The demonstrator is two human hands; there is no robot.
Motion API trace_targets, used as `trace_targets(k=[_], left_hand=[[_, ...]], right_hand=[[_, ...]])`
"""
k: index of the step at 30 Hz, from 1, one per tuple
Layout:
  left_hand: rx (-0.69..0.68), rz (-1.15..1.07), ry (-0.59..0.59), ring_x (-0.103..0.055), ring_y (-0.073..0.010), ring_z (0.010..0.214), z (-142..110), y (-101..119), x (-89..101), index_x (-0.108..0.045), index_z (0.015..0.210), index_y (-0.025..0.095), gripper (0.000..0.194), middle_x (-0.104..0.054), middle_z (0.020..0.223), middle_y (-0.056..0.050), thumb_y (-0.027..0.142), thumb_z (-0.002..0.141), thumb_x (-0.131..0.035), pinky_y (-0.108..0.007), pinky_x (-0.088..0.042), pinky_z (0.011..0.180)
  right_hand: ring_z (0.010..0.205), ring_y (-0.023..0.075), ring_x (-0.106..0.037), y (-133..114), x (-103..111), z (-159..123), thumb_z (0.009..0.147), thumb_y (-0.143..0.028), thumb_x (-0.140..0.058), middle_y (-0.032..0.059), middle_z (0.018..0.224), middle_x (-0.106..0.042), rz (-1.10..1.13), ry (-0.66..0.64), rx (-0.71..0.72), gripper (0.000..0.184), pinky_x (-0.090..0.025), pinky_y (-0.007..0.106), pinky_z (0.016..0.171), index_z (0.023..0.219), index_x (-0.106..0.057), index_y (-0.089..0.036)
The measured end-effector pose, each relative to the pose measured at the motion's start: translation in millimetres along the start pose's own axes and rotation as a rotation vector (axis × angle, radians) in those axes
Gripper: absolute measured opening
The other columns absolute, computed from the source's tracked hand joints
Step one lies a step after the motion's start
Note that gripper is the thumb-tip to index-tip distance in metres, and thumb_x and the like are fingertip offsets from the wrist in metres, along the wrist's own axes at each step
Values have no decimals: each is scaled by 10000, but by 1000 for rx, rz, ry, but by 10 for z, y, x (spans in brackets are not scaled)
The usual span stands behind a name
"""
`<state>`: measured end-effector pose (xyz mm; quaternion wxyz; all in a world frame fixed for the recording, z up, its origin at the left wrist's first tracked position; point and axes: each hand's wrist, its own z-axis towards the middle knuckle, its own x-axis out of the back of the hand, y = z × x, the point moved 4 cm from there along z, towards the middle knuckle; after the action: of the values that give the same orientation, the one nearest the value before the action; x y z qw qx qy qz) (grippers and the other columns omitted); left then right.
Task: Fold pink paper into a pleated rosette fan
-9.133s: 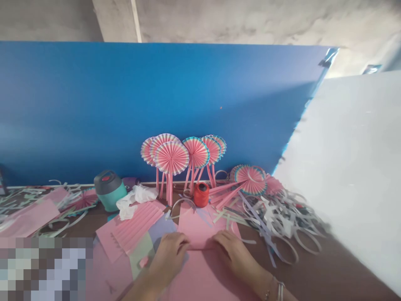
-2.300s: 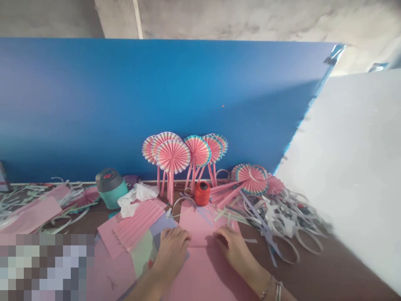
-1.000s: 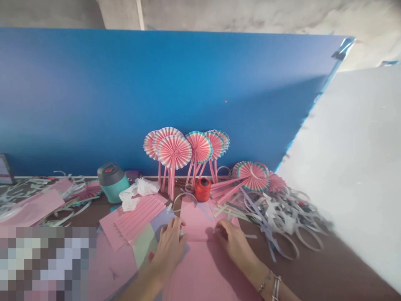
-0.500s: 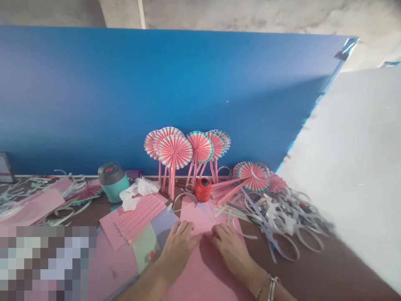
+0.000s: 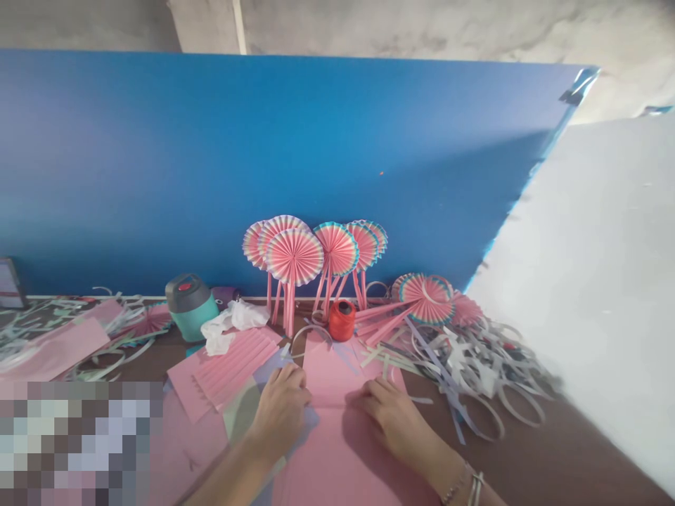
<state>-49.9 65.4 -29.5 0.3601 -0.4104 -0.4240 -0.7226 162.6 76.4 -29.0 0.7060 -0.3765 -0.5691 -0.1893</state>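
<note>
Currently, left hand (image 5: 283, 407) and right hand (image 5: 393, 416) half-curled on pink paper (image 5: 330, 457), grip unclear; six upright fans (image 5: 294, 257) along table's (image 5: 574, 439) far edge, one red spool (image 5: 342, 322) before them.

We are counting one red spool (image 5: 342, 321), six standing paper fans (image 5: 294, 256) behind it, one teal container (image 5: 194, 315) left of it, one left hand (image 5: 282, 406) and one right hand (image 5: 390, 418) before it.

The paper (image 5: 330, 457) is pink, the spool (image 5: 342, 322) red, the panel (image 5: 295, 140) blue.
</note>
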Motion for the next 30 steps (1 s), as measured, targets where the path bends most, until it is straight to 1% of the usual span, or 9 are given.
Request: trace_targets(k=[4,6,10,13,15,19,22,25,30], left_hand=[[117,-153,264,-512,-170,866,-11,-44,165,-660,815,185,352,-609,865,-42,11,712,-372,-316,-359,761],[162,-206,337,-530,-170,823,-28,-43,222,-622,768,165,304,-607,808,-51,44,740,-345,-315,-383,753],[207,-390,177,-579,-173,824,-53,91,165,-664,810,180,290,-642,829,-54,186,825,-374,-321,-423,795],[477,-526,39,-587,-200,957,-86,173,82,-668,1031,199,333,-651,1022,-65,394,829,-488,-310,-444,830],[556,-628,-35,-599,-182,824,-79,251,52,-677,941,169,345,-656,885,-50,444,786,-537,-282,-461,758],[495,-798,-16,-565,-148,706,-50,356,40,-627,834,138,298,-610,753,-26,416,766,-543,-250,-459,690],[525,-693,122,-579,-185,830,-108,320,5,-602,864,148,270,-621,842,-49,390,751,-561,-293,-462,806],[451,-625,162,-588,-180,787,-140,306,-58,-587,839,177,206,-628,810,-41,359,816,-493,-296,-483,772],[140,-332,400,-584,-167,844,-93,318,165,-602,891,188,145,-642,883,-42,233,867,-466,-312,-450,791]], right_hand=[[920,176,-509,35,22,2,821,-52,-411,91,958,-571,100,97,-23,380,-406,333,848,1081,-652,-189],[860,149,-528,53,56,10,839,-80,-414,86,927,-573,225,196,-43,334,-436,290,793,1060,-647,-172],[768,117,-534,-19,136,14,882,-184,-451,69,861,-563,380,395,9,222,-460,241,710,1020,-623,-158],[790,116,-539,-165,152,1,882,-166,-454,69,879,-557,348,430,120,214,-455,229,713,1046,-591,-168],[806,116,-537,-246,131,-7,880,-141,-441,68,896,-550,317,388,166,204,-445,222,716,1040,-566,-172],[797,107,-530,-304,70,-12,888,-137,-424,63,918,-536,338,289,166,157,-435,211,714,1002,-528,-166],[772,100,-531,-303,47,-5,893,-154,-430,57,900,-535,366,273,146,131,-437,201,699,986,-522,-157],[781,103,-543,-316,55,5,885,-155,-450,55,897,-545,331,271,147,132,-448,201,702,987,-532,-161],[826,129,-555,-424,247,-130,858,-135,-493,68,914,-574,108,501,311,201,-459,235,716,1051,-530,-174]])
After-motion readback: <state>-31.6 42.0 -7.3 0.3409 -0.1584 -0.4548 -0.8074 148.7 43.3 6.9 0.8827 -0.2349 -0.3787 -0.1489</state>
